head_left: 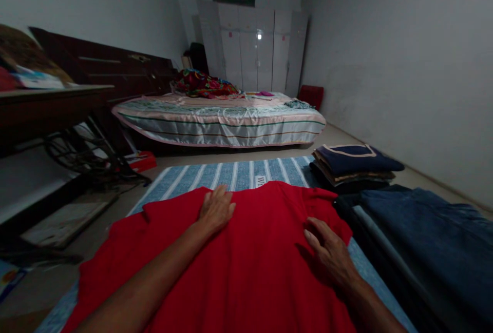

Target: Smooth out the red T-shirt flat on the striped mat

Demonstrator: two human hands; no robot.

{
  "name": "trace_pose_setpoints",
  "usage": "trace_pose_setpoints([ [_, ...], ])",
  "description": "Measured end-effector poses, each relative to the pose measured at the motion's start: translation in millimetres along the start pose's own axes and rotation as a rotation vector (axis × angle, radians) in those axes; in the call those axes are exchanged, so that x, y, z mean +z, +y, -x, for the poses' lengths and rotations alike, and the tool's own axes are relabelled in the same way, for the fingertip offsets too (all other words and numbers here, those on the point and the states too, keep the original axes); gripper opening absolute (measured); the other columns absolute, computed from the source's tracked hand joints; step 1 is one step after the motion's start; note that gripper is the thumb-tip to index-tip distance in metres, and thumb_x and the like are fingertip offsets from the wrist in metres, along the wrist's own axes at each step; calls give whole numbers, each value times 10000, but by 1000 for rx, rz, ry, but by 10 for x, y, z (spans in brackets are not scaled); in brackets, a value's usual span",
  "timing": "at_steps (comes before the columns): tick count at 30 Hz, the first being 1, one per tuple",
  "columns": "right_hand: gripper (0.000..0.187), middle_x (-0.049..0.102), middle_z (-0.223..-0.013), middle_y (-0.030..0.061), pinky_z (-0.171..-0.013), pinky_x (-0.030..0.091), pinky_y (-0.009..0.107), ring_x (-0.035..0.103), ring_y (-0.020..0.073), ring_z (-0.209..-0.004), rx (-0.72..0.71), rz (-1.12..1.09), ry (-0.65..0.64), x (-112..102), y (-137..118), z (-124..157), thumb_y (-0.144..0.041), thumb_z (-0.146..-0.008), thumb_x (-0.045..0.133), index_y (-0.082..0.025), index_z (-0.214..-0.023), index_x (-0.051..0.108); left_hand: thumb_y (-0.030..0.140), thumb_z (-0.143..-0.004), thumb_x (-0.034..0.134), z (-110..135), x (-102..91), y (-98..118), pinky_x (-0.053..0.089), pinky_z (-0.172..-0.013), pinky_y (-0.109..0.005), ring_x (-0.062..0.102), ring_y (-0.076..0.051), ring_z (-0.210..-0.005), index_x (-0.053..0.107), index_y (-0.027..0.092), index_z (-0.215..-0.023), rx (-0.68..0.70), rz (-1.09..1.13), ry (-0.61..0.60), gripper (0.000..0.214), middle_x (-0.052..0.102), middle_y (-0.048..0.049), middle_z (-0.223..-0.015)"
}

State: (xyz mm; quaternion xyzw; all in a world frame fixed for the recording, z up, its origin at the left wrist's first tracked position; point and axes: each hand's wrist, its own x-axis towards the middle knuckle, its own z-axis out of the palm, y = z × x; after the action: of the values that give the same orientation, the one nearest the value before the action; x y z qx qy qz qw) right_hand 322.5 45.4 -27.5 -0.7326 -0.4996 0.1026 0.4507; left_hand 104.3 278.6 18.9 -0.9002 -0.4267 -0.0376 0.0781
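Lying spread on the striped mat (231, 174), a red garment (254, 266) is pressed flat by the left hand (215, 210) and right hand (327, 253), fingers extended, nothing gripped; folded clothes (354, 163) are stacked aside.

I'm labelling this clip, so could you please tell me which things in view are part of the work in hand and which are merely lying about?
In hand:
- left hand, flat on the red cloth garment
- right hand, flat on the same garment
- blue striped mat beneath it

Lying about:
- stack of folded dark clothes
- dark blue denim pile
- striped mattress
- white wardrobe
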Motion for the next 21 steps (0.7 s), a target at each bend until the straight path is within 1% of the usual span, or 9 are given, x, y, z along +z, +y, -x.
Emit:
trace_pose_setpoints([
  [2,459,609,-1210,108,-968,436,386,557,245,-1124,-2,19,1,10,8,-7,-501,-871,459,-175,-1163,597,303,-907,406,-1,-27,364,260,-1078,-422,281,-259,-1352,555,152,-1173,143,118,-41,341,355,-134,-1444],
  [4,451,612,-1206,102,-968,435,383,555,242,-1125,-8,35,-5,19,14,-11,-498,-880,444,-180,-1162,595,320,-913,408,-10,-61,724,276,-1080,-434,273,-253,-1359,522,166,-1217,207,223,-100,359,346,-120,-1455],
  [6,448,612,-1202,97,-973,429,383,550,239,-1127,-17,46,-12,25,17,-13,-495,-891,430,-182,-1171,585,320,-925,388,-29,-96,1056,281,-1085,-435,264,-244,-1365,483,174,-1267,284,298,-108,384,340,-107,-1462],
  [8,443,615,-1194,96,-970,427,384,551,239,-1119,-32,60,-12,25,16,-17,-487,-899,421,-181,-1180,575,311,-932,378,-56,-111,1338,267,-1100,-417,275,-229,-1361,471,171,-1281,365,344,-98,388,357,-100,-1455],
  [10,421,618,-1185,93,-959,428,380,559,234,-1102,-59,74,-14,20,12,-27,-470,-910,406,-187,-1174,572,315,-940,366,-81,-89,1552,266,-1102,-424,286,-231,-1356,468,164,-1286,408,368,-100,391,378,-104,-1442],
  [12,380,624,-1171,82,-942,430,366,569,221,-1080,-93,80,-23,14,9,-45,-438,-927,386,-201,-1159,572,314,-946,352,-97,-27,1685,266,-1100,-443,304,-238,-1348,474,158,-1280,417,370,-101,388,404,-111,-1425],
  [14,335,636,-1140,68,-919,433,352,581,207,-1047,-121,84,-38,11,9,-66,-399,-938,376,-213,-1132,576,311,-953,335,-102,56,1742,250,-1103,-462,309,-239,-1345,465,157,-1291,413,365,-87,393,405,-111,-1426],
  [17,285,659,-1048,47,-878,437,344,598,198,-970,-143,110,-37,16,25,-92,-366,-943,378,-224,-1075,587,319,-963,320,-101,158,1741,225,-1112,-470,305,-232,-1349,441,161,-1319,401,371,-62,408,391,-105,-1440],
  [21,280,653,-975,48,-808,444,305,598,180,-896,-182,144,6,-2,88,-107,-337,-959,340,-210,-1027,580,338,-963,325,-92,175,1718,223,-1112,-467,308,-222,-1348,448,173,-1317,399,397,-46,410,401,-97,-1435],
])
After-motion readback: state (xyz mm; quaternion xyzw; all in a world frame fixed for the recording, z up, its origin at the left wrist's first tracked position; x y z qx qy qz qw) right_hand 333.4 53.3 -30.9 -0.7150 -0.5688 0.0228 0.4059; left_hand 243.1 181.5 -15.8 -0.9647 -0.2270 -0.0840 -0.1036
